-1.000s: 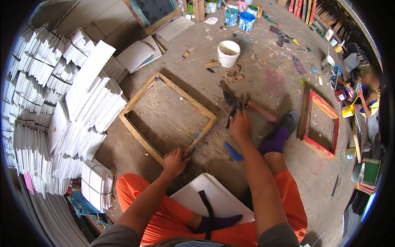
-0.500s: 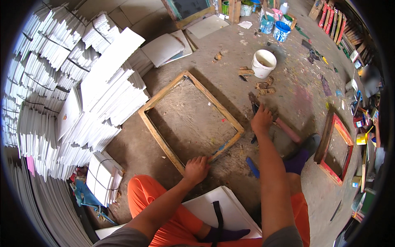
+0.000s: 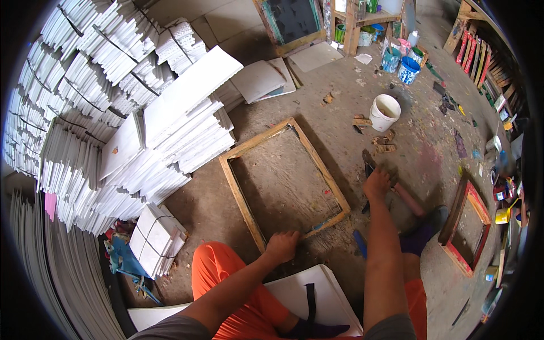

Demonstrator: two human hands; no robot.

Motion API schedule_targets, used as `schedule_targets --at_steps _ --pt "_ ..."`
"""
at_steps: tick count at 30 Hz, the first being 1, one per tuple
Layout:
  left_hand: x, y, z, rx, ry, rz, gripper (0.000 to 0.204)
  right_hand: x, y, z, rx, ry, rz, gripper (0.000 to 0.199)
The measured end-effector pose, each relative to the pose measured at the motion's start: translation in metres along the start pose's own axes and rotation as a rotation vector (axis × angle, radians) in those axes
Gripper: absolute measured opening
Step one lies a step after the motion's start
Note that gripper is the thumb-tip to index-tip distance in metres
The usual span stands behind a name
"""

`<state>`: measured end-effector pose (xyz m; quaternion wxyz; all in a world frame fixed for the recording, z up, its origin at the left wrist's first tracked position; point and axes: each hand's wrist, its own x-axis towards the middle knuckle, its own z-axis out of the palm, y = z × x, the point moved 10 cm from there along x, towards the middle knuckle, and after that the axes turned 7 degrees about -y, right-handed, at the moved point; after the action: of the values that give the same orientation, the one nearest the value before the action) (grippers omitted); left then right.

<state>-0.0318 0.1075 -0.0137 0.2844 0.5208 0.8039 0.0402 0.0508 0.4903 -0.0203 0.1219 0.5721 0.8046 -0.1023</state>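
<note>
Left hand: the left hand [image 3: 281, 246] sits at lower centre of the frame, fingers curled and pinching the near rail of the wooden frame [image 3: 283, 180].
Right hand: the right hand [image 3: 377, 184] is right of centre, fingers closed round the dark tool [image 3: 369, 165]; the tool's head points toward the top of the picture.
Wooden frame: flat on the dirt floor [image 3: 340, 102] in the middle of the picture, a bare open rectangle turned at a slant, its near corner under the left hand.
Tool and frame: just beside each other, the tool lying off the frame's right rail.
Bucket: a white bucket [image 3: 384, 112] stands above the right hand, well apart from it.
Stacks: white panels [image 3: 113, 113] are piled across the upper left.
Red frame: a smaller red frame [image 3: 467, 226] leans at the right edge.
Legs: orange trousers [image 3: 226, 277] fill the lower centre.
</note>
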Motion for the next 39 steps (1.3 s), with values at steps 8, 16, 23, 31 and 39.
schedule_targets --at_steps 8,16,23,31,39 --pt "-0.005 -0.003 0.002 -0.038 0.006 -0.025 0.031 0.005 -0.007 0.022 0.046 -0.007 -0.078 0.057" --pt "0.002 0.002 0.005 0.061 -0.046 -0.058 0.03 -0.046 0.003 0.031 0.366 -0.317 0.055 0.04" --pt "-0.018 0.0 -0.007 -0.035 0.157 0.02 0.03 -0.137 0.056 0.073 1.141 -0.464 0.166 0.047" --pt "-0.038 -0.023 -0.013 0.1 0.123 -0.114 0.038 -0.254 0.085 0.112 1.54 -0.7 -0.008 0.039" --pt "-0.015 -0.014 0.008 0.18 0.086 -0.083 0.052 -0.304 0.092 0.086 1.585 -0.626 -0.049 0.038"
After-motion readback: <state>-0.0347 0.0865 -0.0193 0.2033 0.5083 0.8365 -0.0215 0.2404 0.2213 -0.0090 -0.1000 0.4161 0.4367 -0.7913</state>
